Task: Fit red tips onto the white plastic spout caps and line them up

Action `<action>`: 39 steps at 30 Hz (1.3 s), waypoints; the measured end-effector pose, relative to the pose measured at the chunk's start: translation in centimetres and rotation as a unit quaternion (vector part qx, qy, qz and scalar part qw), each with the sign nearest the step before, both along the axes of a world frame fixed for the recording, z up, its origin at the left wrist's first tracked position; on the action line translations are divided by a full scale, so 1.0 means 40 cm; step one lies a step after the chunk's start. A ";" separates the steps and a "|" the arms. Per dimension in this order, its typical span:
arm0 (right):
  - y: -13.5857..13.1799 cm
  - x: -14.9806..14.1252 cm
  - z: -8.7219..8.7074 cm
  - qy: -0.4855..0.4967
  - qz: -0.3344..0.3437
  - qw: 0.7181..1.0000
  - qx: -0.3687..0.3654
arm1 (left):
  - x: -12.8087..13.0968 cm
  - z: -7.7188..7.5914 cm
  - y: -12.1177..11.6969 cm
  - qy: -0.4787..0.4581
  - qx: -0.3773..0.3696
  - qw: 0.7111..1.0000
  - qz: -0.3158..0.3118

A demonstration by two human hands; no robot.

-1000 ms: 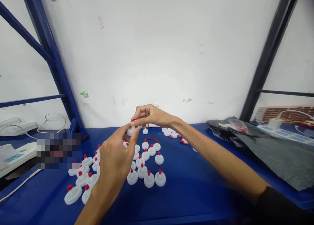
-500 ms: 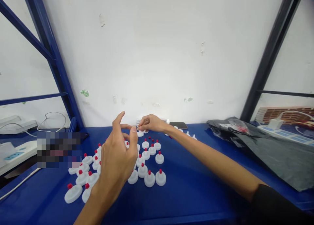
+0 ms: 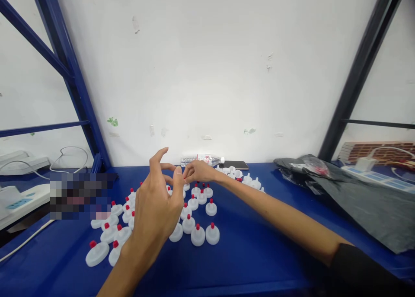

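Observation:
My left hand (image 3: 158, 197) is raised over the blue table, index finger pointing up and thumb apart from the curved fingers, with nothing visible between them. Just beyond its thumb, my right hand (image 3: 198, 171) has its fingertips pinched together; whatever they hold is hidden. A white lid partly shows below those fingertips. Around and under my left hand stand many round white plastic lids (image 3: 212, 235) with nozzles tipped by small red caps (image 3: 197, 227). White lids with bare nozzles (image 3: 255, 183) lie beyond my right forearm.
A clear plastic bottle (image 3: 214, 160) lies by the wall beside a dark phone (image 3: 238, 164). Dark plastic bags (image 3: 350, 202) cover the table's right side. Power strips (image 3: 29, 197) with cables are at the left. Blue rack posts (image 3: 78, 89) rise at both sides.
My right hand has shifted slightly right and nearer, showing more of the bottle and the bare-nozzle lids behind it. My left hand keeps nearly the same pose.

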State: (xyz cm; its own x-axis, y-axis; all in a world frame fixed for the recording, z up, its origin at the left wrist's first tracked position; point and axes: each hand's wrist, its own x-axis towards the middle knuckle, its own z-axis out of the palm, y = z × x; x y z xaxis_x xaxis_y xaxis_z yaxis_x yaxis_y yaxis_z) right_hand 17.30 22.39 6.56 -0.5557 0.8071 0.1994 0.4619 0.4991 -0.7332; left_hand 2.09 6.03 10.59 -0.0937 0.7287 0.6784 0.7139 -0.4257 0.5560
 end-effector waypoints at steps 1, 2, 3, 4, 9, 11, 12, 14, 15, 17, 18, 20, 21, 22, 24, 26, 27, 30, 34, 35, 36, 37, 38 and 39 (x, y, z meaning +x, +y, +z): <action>0.000 -0.002 -0.003 -0.001 0.003 1.000 -0.001 | 0.001 0.001 -0.001 -0.001 0.000 1.000 0.001; -0.001 -0.004 -0.005 -0.003 0.006 1.000 0.000 | 0.002 0.001 -0.001 -0.003 0.000 1.000 0.002; -0.002 -0.006 -0.005 -0.007 0.011 1.000 0.001 | 0.003 0.001 -0.001 -0.005 0.001 1.000 0.003; -0.003 -0.007 -0.005 -0.011 0.016 1.000 0.003 | 0.003 0.002 -0.002 -0.007 0.001 1.000 0.004; 0.001 0.001 0.010 -0.029 -0.014 0.997 0.065 | -0.001 0.002 0.000 0.002 -0.007 1.000 -0.002; 0.011 0.014 0.009 -0.033 -0.058 0.992 0.108 | -0.002 0.002 0.000 0.003 -0.010 1.000 -0.003; 0.019 0.022 0.004 -0.039 -0.075 0.988 0.126 | -0.002 0.002 0.000 0.002 -0.011 1.000 -0.004; 0.035 0.038 -0.012 -0.060 -0.085 0.984 0.146 | -0.003 0.003 0.000 -0.001 -0.011 1.000 -0.002; 0.043 0.046 -0.023 -0.072 -0.080 0.983 0.150 | -0.003 0.003 0.000 0.000 -0.011 1.000 -0.003; 0.056 0.058 -0.043 -0.089 -0.063 0.983 0.150 | -0.005 0.003 0.000 0.002 -0.010 1.000 -0.002; 0.061 0.063 -0.050 -0.093 -0.057 0.983 0.150 | -0.006 0.003 0.000 0.005 -0.010 1.000 -0.002; 0.066 0.070 -0.052 -0.089 -0.056 0.983 0.153 | -0.007 0.005 -0.001 0.012 -0.014 1.000 -0.006; 0.066 0.073 -0.046 -0.082 -0.060 0.982 0.157 | -0.007 0.005 -0.001 0.013 -0.015 1.000 -0.005; 0.064 0.075 -0.034 -0.070 -0.064 0.982 0.161 | -0.006 0.006 -0.001 0.012 -0.015 1.000 -0.002; 0.053 0.079 0.004 -0.041 -0.069 0.983 0.167 | -0.004 0.005 0.000 0.015 -0.014 1.000 0.005; 0.032 0.080 0.056 -0.012 -0.056 0.985 0.163 | -0.002 0.002 0.005 0.032 -0.012 0.999 0.016; 0.017 0.080 0.085 -0.001 -0.041 0.987 0.156 | -0.002 -0.002 0.009 0.047 -0.009 0.999 0.024; -0.048 0.072 0.166 0.004 0.047 0.992 0.114 | -0.006 -0.013 0.023 0.097 -0.002 0.994 0.058; -0.142 0.052 0.240 0.045 0.194 0.979 0.044 | -0.014 -0.021 0.030 0.148 -0.009 0.986 0.070; -0.160 0.049 0.251 0.044 0.206 0.977 0.040 | -0.015 -0.021 0.029 0.154 -0.010 0.986 0.068; -0.172 0.047 0.260 0.042 0.213 0.975 0.036 | -0.015 -0.020 0.028 0.155 -0.011 0.986 0.067; -0.179 0.047 0.267 0.040 0.216 0.975 0.028 | -0.015 -0.019 0.027 0.153 -0.009 0.986 0.069; -0.181 0.050 0.271 0.040 0.213 0.976 0.019 | -0.014 -0.019 0.026 0.151 -0.008 0.986 0.072; -0.177 0.055 0.273 0.040 0.201 0.979 0.010 | -0.013 -0.018 0.026 0.150 -0.006 0.986 0.074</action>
State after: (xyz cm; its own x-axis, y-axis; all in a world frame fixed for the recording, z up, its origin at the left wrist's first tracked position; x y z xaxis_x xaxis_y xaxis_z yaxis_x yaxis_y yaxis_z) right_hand 19.49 15.31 17.46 -0.8099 0.5211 0.2695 0.1656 0.6437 -0.7471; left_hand 1.57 7.08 9.85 0.0035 0.7308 0.6826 0.9009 -0.2986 0.3150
